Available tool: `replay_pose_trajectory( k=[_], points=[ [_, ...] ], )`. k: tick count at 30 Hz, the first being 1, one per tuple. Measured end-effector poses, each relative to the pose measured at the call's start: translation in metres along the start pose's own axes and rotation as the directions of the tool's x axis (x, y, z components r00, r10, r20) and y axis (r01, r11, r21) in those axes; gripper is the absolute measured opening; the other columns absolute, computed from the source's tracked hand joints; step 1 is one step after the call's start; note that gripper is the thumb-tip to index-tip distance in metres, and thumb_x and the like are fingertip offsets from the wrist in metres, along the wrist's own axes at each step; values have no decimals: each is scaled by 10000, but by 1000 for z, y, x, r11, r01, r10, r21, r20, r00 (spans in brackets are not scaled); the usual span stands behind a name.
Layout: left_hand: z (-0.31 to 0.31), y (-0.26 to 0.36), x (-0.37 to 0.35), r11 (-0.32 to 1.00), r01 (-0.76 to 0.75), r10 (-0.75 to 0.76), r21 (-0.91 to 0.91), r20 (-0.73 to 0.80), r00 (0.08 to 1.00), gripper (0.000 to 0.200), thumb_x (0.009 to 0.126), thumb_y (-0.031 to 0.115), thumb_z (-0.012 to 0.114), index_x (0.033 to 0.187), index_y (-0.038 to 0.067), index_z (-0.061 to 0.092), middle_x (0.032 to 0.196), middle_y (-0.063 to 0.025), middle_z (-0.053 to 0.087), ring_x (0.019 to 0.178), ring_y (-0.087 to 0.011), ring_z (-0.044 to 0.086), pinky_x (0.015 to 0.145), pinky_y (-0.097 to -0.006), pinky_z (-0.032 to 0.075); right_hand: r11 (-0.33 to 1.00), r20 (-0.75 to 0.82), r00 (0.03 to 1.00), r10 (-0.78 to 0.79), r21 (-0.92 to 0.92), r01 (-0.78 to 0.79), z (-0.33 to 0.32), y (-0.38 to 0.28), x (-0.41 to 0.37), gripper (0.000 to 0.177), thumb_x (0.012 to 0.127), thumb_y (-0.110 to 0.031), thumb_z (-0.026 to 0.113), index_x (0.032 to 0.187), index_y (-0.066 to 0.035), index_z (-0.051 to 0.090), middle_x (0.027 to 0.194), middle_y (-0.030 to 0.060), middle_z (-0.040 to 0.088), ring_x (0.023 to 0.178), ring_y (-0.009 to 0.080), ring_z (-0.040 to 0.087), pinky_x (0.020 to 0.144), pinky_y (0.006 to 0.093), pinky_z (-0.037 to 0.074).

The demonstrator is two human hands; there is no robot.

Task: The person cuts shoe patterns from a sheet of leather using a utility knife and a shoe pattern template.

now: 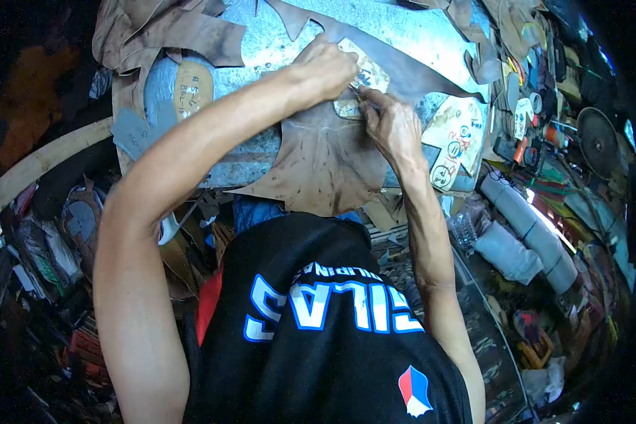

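Note:
A brown piece of leather (314, 159) lies over the metal-topped table, its front edge hanging toward me. On it rests a pale, stained template (369, 69) with dark handwriting. My left hand (325, 71) is curled closed at the template's left edge, fingertips tucked out of sight. My right hand (396, 131) has its thumb and fingers pinched around a thin dark tool (356, 90), whose tip sits against the template. Whether the tool is a pen or a blade cannot be made out.
More leather pieces (198, 39) drape over the table's (261, 145) back left. A tan template (193, 88) lies at left, and marked white templates (456, 134) at right. Tools and a round dark disc (597, 141) crowd the right side. White rolls (530, 233) lean below.

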State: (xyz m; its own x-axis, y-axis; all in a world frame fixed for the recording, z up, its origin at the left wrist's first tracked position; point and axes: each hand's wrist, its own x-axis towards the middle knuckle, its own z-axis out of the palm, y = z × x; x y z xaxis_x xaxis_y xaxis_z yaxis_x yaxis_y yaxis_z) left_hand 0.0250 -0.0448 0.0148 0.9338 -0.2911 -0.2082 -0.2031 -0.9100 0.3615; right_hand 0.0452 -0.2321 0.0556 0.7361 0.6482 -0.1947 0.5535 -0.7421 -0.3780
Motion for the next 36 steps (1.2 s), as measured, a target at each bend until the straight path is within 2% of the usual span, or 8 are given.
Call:
replay_pose_trajectory(
  k=[1, 3, 4, 10, 17, 22, 26, 36],
  points=[
    [3, 3, -7, 1000, -6, 6, 3, 5, 1000, 215, 815, 170, 674, 1011, 82, 680, 1154, -53, 633, 1005, -288, 630, 873, -473, 446, 1000, 22, 1000, 8, 10, -9, -1, 0, 0, 253, 872, -182, 591, 1099, -153, 700, 861, 208, 688, 777, 386, 670, 706, 477, 526],
    [9, 9, -15, 999, 28, -26, 14, -160, 987, 370, 753, 260, 762, 1064, 90, 653, 1198, -36, 587, 1067, -267, 577, 890, -453, 428, 1000, 12, 1000, -6, 12, 6, 0, 3, 0, 253, 872, -180, 589, 1098, -150, 699, 873, 203, 690, 780, 385, 670, 704, 475, 526],
    [11, 10, -15, 999, 47, -43, 23, -126, 991, 507, 701, 328, 804, 1121, 107, 626, 1284, -14, 538, 1133, -252, 527, 893, -451, 421, 1000, 3, 1000, -28, 8, 28, 0, 4, 0, 252, 873, -177, 586, 1097, -148, 698, 885, 197, 691, 783, 384, 669, 702, 473, 526],
    [13, 11, -18, 998, 51, -46, 30, -146, 988, 514, 710, 327, 803, 1140, 115, 617, 1319, -7, 537, 1151, -260, 529, 907, -452, 414, 1000, 30, 1000, -7, 12, 7, -6, 10, -5, 248, 873, -172, 583, 1091, -146, 698, 924, 171, 693, 797, 383, 665, 702, 474, 524],
    [13, 12, -18, 997, 64, -59, 43, -116, 991, 517, 719, 352, 794, 1147, 123, 616, 1329, -8, 536, 1165, -258, 519, 926, -454, 395, 1000, 13, 1000, -2, 3, 2, -6, 15, -12, 245, 875, -170, 580, 1085, -131, 699, 919, 189, 687, 806, 387, 663, 710, 474, 520],
    [17, 11, -19, 998, 51, -42, 41, -180, 983, 517, 721, 357, 792, 1151, 123, 625, 1321, -7, 546, 1158, -247, 520, 913, -451, 394, 996, 48, 995, 85, -3, -85, -9, 9, -17, 232, 872, -167, 576, 1064, -130, 701, 846, 208, 687, 765, 387, 671, 688, 470, 524],
    [15, 11, -19, 998, 42, -35, 39, -179, 983, 522, 722, 365, 789, 1155, 123, 628, 1317, -8, 550, 1155, -244, 521, 913, -451, 393, 995, 11, 995, 96, 12, -96, -8, 8, -21, 229, 868, -164, 576, 1062, -132, 695, 803, 209, 683, 751, 384, 674, 686, 470, 525],
    [8, 12, -17, 997, 26, -15, 78, -136, 991, 515, 726, 377, 782, 1142, 113, 632, 1332, -23, 542, 1135, -248, 536, 913, -454, 406, 993, 27, 993, 111, 21, -112, -6, 8, -27, 221, 866, -161, 573, 1059, -96, 658, 935, 204, 688, 787, 396, 670, 697, 481, 525]
  ],
)
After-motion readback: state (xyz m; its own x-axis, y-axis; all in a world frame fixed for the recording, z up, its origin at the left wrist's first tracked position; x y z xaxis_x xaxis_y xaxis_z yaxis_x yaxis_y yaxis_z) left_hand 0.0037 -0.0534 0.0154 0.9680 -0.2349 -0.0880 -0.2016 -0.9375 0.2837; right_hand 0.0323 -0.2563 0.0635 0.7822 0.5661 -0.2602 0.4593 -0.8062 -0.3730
